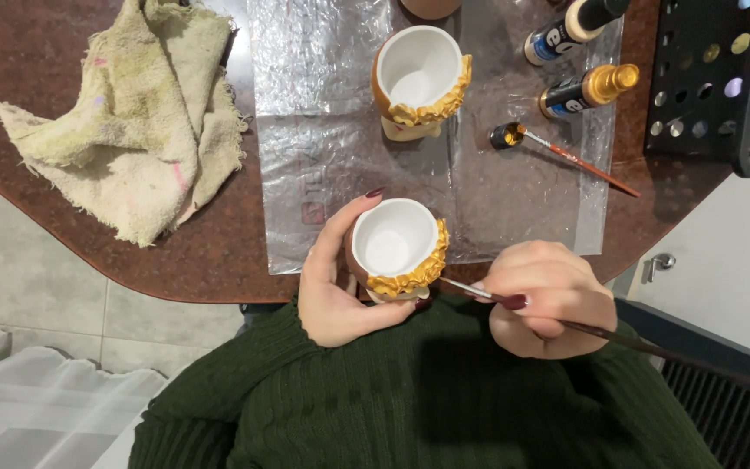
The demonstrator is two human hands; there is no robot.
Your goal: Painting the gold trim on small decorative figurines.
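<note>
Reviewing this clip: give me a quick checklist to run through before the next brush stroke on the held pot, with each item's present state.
1. Left hand has a firm wrap on the pot: ok, fingers and thumb curl around its side.
2. Right hand grips the brush: ok, held like a pen.
3. Brush tip meets the gold trim: ok, the tip sits at the trim's lower edge.
4. Paint load on the tip: cannot tell, too small.
5. Gold paint within reach: ok, open cap with a second brush lies on the plastic sheet.
6. Rag at hand for wiping: ok, on the table to the left.
</note>
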